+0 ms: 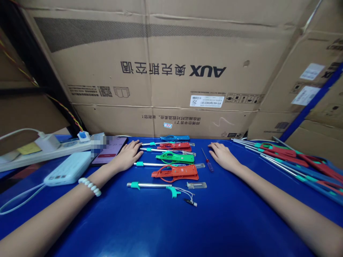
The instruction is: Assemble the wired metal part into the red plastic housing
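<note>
Nearest to me lies the bare metal tube (150, 185) with loose wires. Both my left hand (128, 156) and right hand (222, 156) rest flat, fingers spread, holding nothing. I think a careless sweep could knock the small screwdriver (208, 161), just left of my right hand.

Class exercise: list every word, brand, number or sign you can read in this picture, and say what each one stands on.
"AUX", upside down, with Chinese characters beside it: large brown cardboard box behind the blue table.
"25", upside down: white label on that box.
Chinese sentence, upside down: box's lower flap.
QR code and handling symbols: there, too small to read.
White labels on the right-hand cartons: blurred.
Phone screen: unreadable.
</note>
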### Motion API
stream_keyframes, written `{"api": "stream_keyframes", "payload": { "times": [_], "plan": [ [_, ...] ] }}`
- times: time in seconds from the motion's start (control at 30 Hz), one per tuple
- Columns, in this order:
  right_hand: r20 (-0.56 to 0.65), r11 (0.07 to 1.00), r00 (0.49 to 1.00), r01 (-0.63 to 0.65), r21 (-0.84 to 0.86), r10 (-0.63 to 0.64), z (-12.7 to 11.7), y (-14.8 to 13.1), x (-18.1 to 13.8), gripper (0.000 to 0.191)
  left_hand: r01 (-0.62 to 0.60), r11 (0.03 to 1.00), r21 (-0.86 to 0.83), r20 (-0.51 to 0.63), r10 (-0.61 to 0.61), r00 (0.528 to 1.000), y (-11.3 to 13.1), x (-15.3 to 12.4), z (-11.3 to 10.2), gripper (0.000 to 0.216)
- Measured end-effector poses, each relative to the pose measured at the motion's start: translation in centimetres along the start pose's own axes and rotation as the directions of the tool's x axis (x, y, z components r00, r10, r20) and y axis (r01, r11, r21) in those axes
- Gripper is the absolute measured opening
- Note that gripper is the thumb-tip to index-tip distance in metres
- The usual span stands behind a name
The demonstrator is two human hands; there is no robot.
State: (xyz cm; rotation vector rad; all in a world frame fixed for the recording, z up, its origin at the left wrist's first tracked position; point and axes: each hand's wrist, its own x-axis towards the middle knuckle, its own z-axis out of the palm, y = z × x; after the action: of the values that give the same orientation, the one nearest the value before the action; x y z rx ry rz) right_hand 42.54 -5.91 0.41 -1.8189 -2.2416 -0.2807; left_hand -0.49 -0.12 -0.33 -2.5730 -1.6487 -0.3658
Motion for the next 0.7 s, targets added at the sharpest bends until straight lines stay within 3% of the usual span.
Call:
{"api": "stream_keyframes", "payload": {
  "times": [0.4,0.53,0.7],
  "plan": [
    [-0.027,1.000,1.000,-0.001,0.000,0.001,0.1,0.0,-0.1,0.037,0.006,1.000,-0.015,-0.022,-0.007,1.000,0.2,0.0,0.0,0.054],
    [-0.073,1.000,0.997,-0.003,-0.001,0.002,-0.5,-0.5,-0.2,0.035,0.010,1.000,-0.015,-0.077,-0.011,0.997,1.1,-0.2,-1.5,0.052],
    [-0.160,0.999,0.986,0.053,-0.003,-0.052,-2.4,-2.6,-0.6,0.036,-0.033,0.999,-0.032,-0.235,0.024,0.972,3.4,-0.6,-4.3,0.042]
  ]
}}
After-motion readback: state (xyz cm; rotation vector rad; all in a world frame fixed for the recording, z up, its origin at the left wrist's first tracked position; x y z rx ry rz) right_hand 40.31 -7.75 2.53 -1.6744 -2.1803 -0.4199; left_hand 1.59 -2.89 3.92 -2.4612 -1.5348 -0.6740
